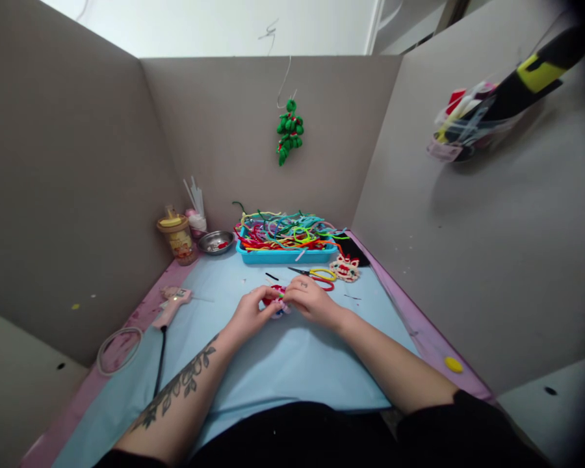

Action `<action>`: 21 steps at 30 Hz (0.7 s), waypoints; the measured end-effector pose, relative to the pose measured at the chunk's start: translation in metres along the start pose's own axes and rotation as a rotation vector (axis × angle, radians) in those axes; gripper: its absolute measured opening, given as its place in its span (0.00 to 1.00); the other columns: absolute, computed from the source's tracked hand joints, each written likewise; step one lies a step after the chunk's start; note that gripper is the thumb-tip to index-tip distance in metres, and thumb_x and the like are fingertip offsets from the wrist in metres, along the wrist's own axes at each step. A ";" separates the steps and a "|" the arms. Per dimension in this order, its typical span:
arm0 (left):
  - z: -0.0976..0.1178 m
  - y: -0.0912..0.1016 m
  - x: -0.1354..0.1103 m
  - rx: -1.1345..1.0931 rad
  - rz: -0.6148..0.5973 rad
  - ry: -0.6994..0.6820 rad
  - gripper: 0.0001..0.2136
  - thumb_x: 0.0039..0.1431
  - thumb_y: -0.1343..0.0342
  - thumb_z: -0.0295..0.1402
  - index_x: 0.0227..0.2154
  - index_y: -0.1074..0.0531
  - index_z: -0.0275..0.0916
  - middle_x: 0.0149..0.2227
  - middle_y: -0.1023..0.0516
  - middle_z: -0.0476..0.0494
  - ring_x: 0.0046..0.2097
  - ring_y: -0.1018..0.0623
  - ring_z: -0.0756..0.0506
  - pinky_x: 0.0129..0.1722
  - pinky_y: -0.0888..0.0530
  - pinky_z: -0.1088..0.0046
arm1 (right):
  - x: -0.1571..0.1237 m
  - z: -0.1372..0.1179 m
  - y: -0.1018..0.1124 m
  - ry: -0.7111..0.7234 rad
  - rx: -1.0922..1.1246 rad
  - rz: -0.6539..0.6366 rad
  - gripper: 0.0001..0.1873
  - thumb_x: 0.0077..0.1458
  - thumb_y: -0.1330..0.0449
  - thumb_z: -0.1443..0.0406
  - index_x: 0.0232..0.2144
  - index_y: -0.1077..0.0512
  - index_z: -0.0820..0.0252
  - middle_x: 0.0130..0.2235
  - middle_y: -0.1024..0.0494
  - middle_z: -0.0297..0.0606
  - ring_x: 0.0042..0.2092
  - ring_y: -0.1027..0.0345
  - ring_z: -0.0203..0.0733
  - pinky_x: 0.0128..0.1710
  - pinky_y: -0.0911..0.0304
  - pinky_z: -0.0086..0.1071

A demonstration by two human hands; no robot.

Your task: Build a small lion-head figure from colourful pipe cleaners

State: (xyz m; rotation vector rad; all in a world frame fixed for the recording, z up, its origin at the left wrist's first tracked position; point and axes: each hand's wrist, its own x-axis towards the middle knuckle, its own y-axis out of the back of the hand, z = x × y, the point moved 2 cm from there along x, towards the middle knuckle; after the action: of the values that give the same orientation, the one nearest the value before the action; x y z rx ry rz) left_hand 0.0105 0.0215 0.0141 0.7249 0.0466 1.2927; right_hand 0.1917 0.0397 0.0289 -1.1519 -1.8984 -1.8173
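Over the blue table cover, my left hand [254, 311] pinches a small pipe-cleaner figure [279, 311] in red, pink and blue. My right hand [312, 301] meets it from the other side, fingertips closed on the same figure at a small green bit. Much of the figure is hidden behind the fingers. Just beyond my right hand lie scissors [322, 275] with one yellow and one red handle. Beside them rests a cream pipe-cleaner animal face [345, 268] with red and green details. A short black strip [272, 276] lies in front of the tray.
A blue tray [287, 257] heaped with coloured pipe cleaners stands at the back. To its left are a metal bowl [216, 242], a lidded cup [176, 239] and a pink glue gun [172, 308] with its cord. A green ornament [290, 133] hangs on the back partition.
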 end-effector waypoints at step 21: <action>-0.001 -0.003 -0.004 0.189 -0.051 -0.173 0.05 0.56 0.44 0.34 0.33 0.28 0.39 0.33 0.23 0.46 0.37 0.27 0.46 0.40 0.32 0.71 | -0.005 0.004 -0.009 -0.050 -0.046 0.012 0.06 0.55 0.45 0.68 0.35 0.28 0.58 0.31 0.26 0.38 0.38 0.36 0.41 0.42 0.41 0.36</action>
State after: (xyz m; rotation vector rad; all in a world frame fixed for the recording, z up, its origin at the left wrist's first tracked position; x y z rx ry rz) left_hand 0.0117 0.0184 0.0102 0.9900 0.0472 1.1826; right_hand 0.1902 0.0420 0.0187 -1.2331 -1.8818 -1.8514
